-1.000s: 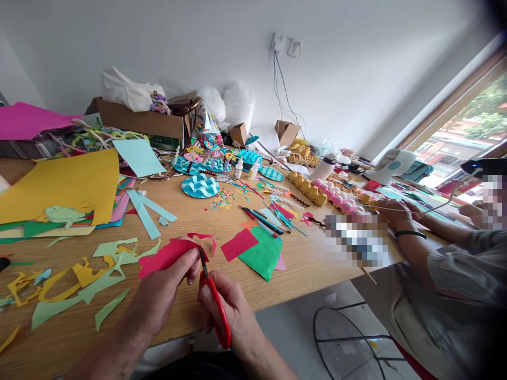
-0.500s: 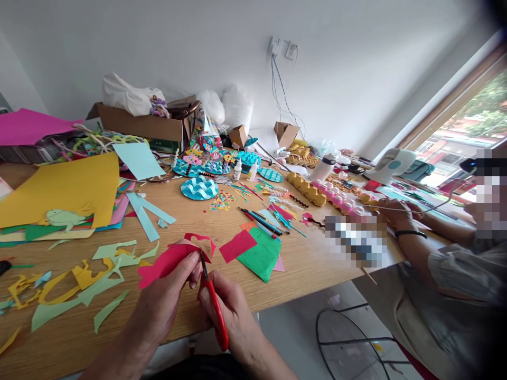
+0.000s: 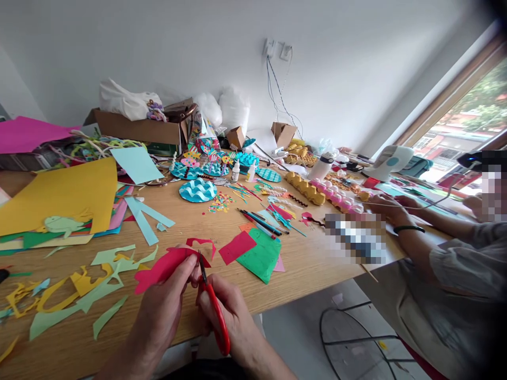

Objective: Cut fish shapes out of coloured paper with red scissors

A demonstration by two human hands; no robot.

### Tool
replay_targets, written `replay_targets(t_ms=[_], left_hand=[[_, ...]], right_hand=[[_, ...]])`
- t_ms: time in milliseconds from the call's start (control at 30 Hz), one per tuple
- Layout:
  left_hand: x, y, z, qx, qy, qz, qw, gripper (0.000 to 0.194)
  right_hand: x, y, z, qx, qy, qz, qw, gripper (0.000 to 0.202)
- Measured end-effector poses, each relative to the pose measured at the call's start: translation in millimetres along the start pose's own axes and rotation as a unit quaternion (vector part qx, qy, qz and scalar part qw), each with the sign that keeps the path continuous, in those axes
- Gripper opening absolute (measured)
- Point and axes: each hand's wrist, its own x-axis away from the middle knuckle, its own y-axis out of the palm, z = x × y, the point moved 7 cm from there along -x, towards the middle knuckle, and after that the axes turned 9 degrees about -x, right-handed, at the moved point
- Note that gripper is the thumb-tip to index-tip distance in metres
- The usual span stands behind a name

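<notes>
My left hand point(image 3: 168, 295) is closed on a piece of red paper point(image 3: 158, 268), whose rounded, lobed outline sticks out to the left. Red-handled scissors point(image 3: 217, 312) are in my right hand point(image 3: 229, 303), with fingers wrapped round the handles. Their dark blades point up and away from me and meet the right end of the red paper, close to my left fingertips. Just beyond the blades is a curved red paper offcut point(image 3: 205, 244). A red paper rectangle point(image 3: 237, 247) lies to the right, partly over a green sheet point(image 3: 261, 256).
Green and yellow paper scraps point(image 3: 85, 287) lie at the left, below a large yellow sheet point(image 3: 67, 184). Pens point(image 3: 259, 221) and glue bottles point(image 3: 235, 171) are farther back. At the right, a co-worker's hands point(image 3: 390, 208) work near egg-carton strips point(image 3: 304, 189). A stool point(image 3: 356, 340) stands below the table edge.
The view has shifted slightly. The scissor blades look a little more closed at the paper's right end, and the red paper is tilted slightly differently. Both hands keep their hold.
</notes>
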Motion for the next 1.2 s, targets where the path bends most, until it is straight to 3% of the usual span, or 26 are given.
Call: replay_targets(t_ms=[433,867,1200], left_hand=[[2.1,-2.9,-5.7,-0.006,-0.029,0.051,0.998,0.015],[3.2,4.9,5.4,-0.035,0.054,-0.058,0.996,0.017],[2.9,7.2,5.3,-0.031,0.039,-0.085,0.995,0.014]], right_hand=[[0.7,-4.2,-7.2,0.055,-0.032,0.024,0.998,0.024],[2.3,-8.2,-5.8,0.042,-0.006,0.03,0.999,0.037],[3.1,-10.0,-2.0,0.035,0.011,0.025,0.999,0.04]])
